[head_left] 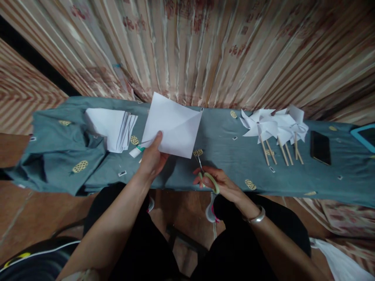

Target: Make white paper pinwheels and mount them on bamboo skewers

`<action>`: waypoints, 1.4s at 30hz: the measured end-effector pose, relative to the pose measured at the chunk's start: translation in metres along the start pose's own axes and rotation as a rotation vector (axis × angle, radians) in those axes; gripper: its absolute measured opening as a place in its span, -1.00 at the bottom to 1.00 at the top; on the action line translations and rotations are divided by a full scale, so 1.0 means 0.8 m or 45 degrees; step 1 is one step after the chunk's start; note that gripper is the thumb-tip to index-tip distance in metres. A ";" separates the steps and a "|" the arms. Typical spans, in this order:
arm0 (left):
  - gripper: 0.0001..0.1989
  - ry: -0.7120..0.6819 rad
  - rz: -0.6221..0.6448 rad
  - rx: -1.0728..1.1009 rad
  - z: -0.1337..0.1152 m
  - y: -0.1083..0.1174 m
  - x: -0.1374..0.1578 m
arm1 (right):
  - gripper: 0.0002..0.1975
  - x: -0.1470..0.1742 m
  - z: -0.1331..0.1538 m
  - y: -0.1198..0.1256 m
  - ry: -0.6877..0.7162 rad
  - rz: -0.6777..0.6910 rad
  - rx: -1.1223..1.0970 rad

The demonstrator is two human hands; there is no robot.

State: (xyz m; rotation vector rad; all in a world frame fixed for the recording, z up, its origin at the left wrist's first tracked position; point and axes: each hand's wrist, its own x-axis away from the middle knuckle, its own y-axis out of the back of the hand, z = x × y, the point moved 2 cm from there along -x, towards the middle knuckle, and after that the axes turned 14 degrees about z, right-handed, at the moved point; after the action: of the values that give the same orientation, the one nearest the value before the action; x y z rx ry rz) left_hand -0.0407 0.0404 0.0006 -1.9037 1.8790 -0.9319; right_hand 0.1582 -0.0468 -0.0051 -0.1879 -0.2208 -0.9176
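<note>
My left hand (152, 156) grips a square sheet of white paper (175, 125) by its lower left edge, thumb on top. A diagonal crease runs across the sheet, which is raised above the cloth. In my right hand (221, 181) is a pair of scissors (210, 180) with pale green handles. Its blades point up towards the paper's lower right corner, apart from it. Beside my left hand lies a white and green tube (136, 151), partly covered by the hand and sheet.
A stack of white paper (113, 128) lies left on the grey-green cloth (222, 132). Several white paper pinwheels (263, 123) on wooden sticks lie to the right. Past them are a black phone (320, 147) and a blue-edged object (365, 137). A pleated curtain (193, 50) hangs behind.
</note>
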 end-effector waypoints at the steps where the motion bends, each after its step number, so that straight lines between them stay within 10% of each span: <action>1: -0.78 0.016 0.001 0.008 0.001 0.000 0.000 | -0.49 0.000 -0.001 -0.002 -0.013 0.033 0.013; 42: -0.83 0.170 0.076 0.064 0.010 -0.017 0.012 | -0.53 -0.004 0.000 -0.004 -0.104 0.065 0.097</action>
State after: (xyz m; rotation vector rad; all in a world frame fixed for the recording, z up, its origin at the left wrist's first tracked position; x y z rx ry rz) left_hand -0.0259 0.0305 0.0055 -1.7867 1.9557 -1.1014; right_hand 0.1537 -0.0463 -0.0054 -0.1599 -0.3247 -0.8504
